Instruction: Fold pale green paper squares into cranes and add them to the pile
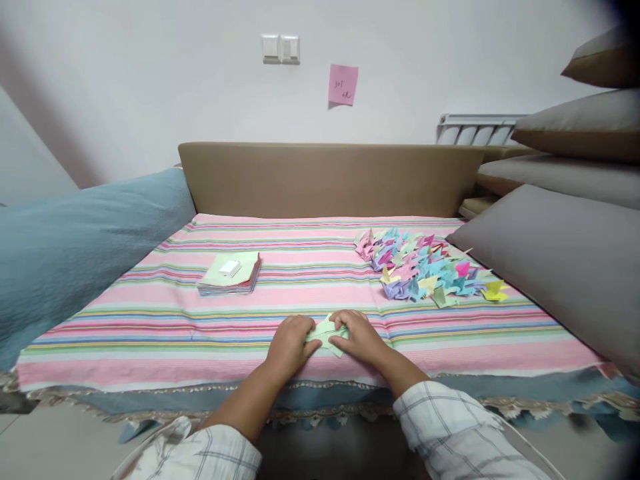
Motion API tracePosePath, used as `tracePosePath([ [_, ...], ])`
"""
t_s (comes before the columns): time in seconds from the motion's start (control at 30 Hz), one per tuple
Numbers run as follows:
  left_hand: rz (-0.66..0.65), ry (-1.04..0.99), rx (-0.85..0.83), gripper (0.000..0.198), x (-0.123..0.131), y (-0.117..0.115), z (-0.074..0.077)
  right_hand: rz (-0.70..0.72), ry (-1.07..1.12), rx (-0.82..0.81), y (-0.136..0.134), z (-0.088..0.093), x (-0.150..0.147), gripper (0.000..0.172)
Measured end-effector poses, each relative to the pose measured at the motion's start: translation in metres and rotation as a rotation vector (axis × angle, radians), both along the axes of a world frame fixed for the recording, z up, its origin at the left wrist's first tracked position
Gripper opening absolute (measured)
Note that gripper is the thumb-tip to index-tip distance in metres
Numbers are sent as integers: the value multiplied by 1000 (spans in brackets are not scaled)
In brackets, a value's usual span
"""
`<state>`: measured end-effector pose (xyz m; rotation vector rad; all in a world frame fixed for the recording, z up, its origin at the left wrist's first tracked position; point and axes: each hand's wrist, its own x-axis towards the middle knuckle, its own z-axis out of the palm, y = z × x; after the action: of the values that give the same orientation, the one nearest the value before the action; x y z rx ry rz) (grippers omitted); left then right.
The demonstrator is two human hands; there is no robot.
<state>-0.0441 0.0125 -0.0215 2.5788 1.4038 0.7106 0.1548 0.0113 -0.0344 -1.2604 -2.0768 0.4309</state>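
A partly folded piece of light green paper [326, 333] lies at the near edge of the striped cloth [310, 293]. My left hand [291, 343] grips its left side between thumb and fingers. On the other side my right hand [361, 339] pinches it, with fingers curled over the top and the thumb below. Creases and pointed flaps show between the hands; the parts under my fingers are hidden. Beyond my right hand lies a heap of folded paper cranes [425, 267] in many colours.
At the left sits a stack of square paper [233, 277] with a small white block [229, 268] on top. Grey cushions [555, 260] rise at the right, a blue-covered armrest [95, 247] at the left. A brown backrest [330, 180] closes the far side.
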Motion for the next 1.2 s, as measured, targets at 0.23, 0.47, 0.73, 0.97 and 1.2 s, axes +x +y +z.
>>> tracePosePath([
  [0.23,98,23,-81,16,-9,-3,2,52,-118,1,-2,-1,2,25],
  [0.47,199,-39,-189,13,-15,-6,10,49,-146,-14,0,-3,2,24],
  [0.73,311,28,-161,18,-14,-8,12,42,-140,-35,0,-2,1,24],
  [0.97,278,64,-165,9,-21,-4,13,40,-134,-36,0,-3,2,23],
  [1.2,102,10,111,27,-20,-18,13,31,-131,-36,1,-4,1,24],
])
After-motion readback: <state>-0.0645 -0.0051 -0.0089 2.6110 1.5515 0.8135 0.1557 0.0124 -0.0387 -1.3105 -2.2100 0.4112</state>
